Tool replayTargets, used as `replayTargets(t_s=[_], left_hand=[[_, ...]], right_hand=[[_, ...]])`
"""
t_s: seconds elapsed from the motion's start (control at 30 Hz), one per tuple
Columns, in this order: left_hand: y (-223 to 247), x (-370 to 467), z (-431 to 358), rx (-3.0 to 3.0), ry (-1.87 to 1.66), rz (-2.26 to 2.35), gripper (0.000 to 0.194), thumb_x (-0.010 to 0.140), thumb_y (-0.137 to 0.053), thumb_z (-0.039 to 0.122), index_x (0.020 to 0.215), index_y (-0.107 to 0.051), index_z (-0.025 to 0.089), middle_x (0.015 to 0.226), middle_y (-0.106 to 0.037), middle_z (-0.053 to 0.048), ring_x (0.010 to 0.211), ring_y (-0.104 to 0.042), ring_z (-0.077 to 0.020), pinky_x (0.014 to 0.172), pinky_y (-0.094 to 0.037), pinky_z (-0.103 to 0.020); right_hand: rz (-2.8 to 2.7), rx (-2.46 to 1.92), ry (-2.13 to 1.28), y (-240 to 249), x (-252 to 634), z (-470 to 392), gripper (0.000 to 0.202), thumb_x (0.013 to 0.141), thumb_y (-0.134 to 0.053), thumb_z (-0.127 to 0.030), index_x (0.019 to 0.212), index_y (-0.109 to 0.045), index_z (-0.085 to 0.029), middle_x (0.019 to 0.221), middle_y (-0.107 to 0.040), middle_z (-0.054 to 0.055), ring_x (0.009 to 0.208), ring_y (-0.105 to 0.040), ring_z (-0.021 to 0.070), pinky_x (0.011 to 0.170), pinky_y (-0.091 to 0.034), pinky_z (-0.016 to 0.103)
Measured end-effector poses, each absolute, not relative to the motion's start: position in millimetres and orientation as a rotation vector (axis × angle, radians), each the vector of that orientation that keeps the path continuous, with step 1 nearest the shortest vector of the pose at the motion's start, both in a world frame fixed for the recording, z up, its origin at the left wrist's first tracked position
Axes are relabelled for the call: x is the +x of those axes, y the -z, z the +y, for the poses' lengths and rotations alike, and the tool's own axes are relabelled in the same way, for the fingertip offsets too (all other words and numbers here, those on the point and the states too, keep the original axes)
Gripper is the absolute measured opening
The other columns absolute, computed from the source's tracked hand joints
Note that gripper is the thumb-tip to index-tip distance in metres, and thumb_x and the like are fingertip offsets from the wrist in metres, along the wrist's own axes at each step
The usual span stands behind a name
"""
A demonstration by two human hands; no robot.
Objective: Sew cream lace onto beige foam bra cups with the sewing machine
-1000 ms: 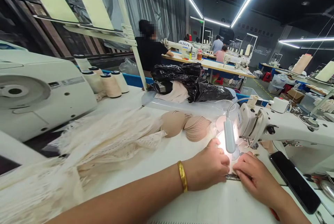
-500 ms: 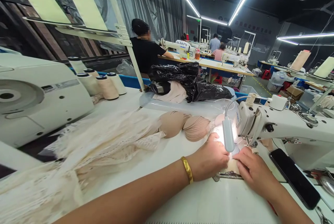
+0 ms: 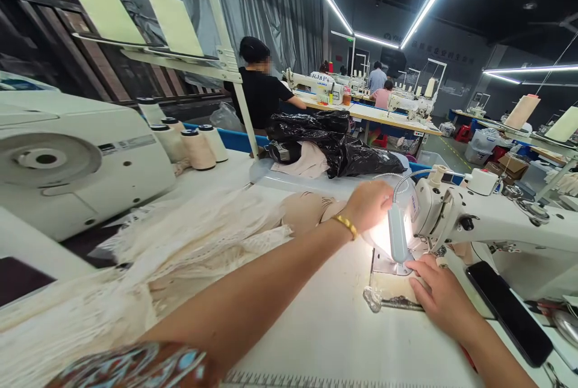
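Note:
My left hand [image 3: 369, 206], with a gold bracelet at the wrist, is raised beside the lit lamp [image 3: 397, 234] of the white sewing machine [image 3: 492, 213]. Its fingers are curled together, and what they hold is lost in the glare. By the needle area, my right hand [image 3: 436, 285] rests with fingers apart at the metal plate [image 3: 383, 262]; nothing shows in it. Left of my left hand, partly behind the wrist, are beige pleated cups [image 3: 302, 212]. Cream lace fabric [image 3: 180, 243] spreads over the table's left side.
Black plastic bags [image 3: 338, 141] lie in a clear tray behind the cups. Thread cones [image 3: 198, 150] and another machine [image 3: 67, 159] stand at left. A black phone [image 3: 508, 309] lies at right. A person [image 3: 259, 87] in black sits further back.
My left hand has moved up and away from the needle area, uncovering the metal plate. My right hand stays near the needle. The view has shifted slightly.

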State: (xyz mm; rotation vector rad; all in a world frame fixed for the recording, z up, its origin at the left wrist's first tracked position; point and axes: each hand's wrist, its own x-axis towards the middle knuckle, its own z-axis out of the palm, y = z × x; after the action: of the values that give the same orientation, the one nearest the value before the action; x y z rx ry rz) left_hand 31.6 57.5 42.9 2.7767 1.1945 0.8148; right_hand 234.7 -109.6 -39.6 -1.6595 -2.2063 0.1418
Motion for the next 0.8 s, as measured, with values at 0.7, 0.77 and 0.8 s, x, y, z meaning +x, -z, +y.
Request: replayTargets(t_s=[0.7,0.77,0.8], left_hand=[[-23,-39,-33,2.818,-0.894,1.109,0.025,0.080,-0.055,0.004,0.099,-0.056,0.020,0.104,-0.066,-0.007,0.093,-0.060,-0.0249,0.081,-0.046,-0.037],[7,-29,-46,3.022,-0.805,0.747,0.026,0.078,-0.051,-0.004,0.088,-0.054,0.020,0.101,-0.066,-0.005,0.090,-0.058,-0.0218,0.085,-0.045,-0.035],[16,-23,-48,3.057,-0.696,0.636,0.027,0.075,-0.052,-0.006,0.084,-0.052,0.020,0.097,-0.066,-0.004,0.087,-0.057,-0.0203,0.081,-0.045,-0.032]], right_hand=[[-2.165,-1.674,-0.134,34,232,-109,0.028,0.102,-0.042,-0.022,0.114,-0.068,-0.023,0.090,-0.065,0.008,0.087,-0.059,0.0276,0.075,-0.052,0.041],[-2.161,-1.660,-0.115,35,232,-109,0.028,0.102,-0.042,-0.022,0.114,-0.068,-0.024,0.090,-0.064,0.007,0.086,-0.059,0.0268,0.074,-0.051,0.039],[-2.159,-1.653,-0.108,35,233,-109,0.027,0.102,-0.043,-0.022,0.113,-0.068,-0.024,0.090,-0.064,0.007,0.086,-0.059,0.0265,0.074,-0.050,0.039]])
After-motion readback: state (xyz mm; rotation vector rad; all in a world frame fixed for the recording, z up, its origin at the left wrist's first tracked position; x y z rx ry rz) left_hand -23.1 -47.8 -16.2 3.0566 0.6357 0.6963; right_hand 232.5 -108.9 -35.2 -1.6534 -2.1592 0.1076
